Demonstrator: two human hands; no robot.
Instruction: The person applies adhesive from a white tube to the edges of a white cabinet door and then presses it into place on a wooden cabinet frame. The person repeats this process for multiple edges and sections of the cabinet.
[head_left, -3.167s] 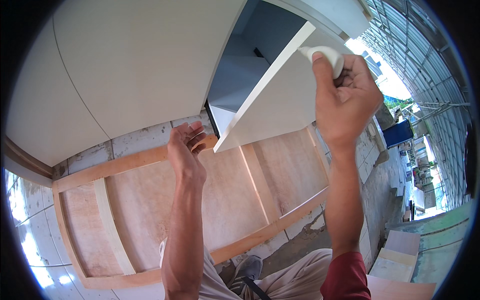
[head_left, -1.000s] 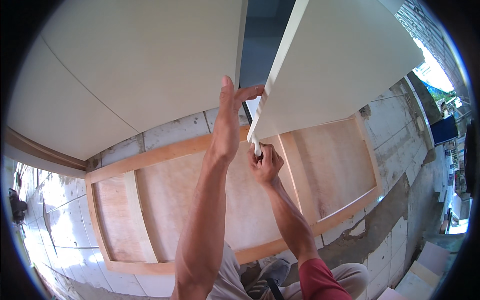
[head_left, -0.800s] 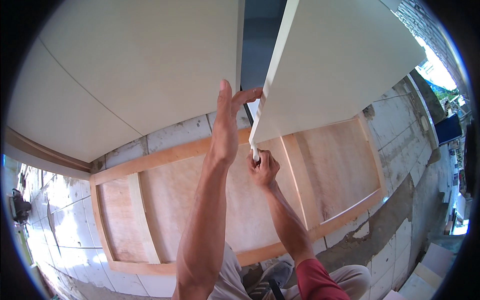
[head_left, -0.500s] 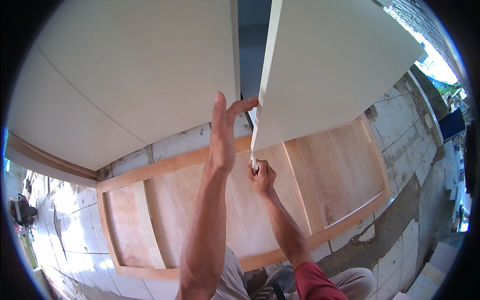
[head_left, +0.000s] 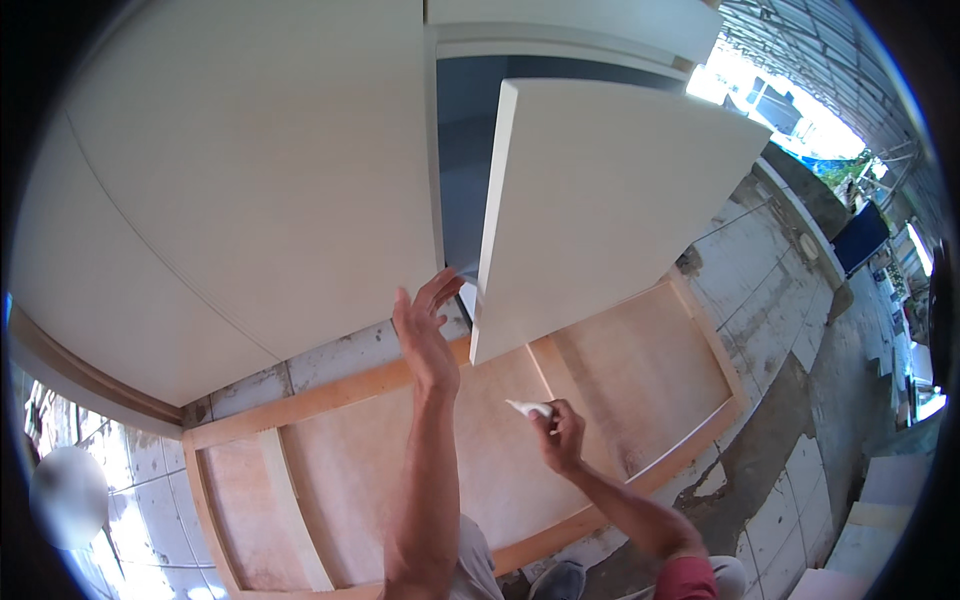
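The right hand gripped a small white squeeze bottle between thumb and fingers, its nozzle toward 10 o'clock. The bottle was over a wood-framed panel lying on the tiled floor, apart from the lower corner of the pale cabinet door, which sat at 10 o'clock from it. The left hand, at 10 o'clock from the right hand, was unclenched, its fingers loosely bent beside the door's free edge; whether they touched it could not be told. The door stood ajar at 2 o'clock from that hand. 1 shoe showed at 6 o'clock from the right hand.
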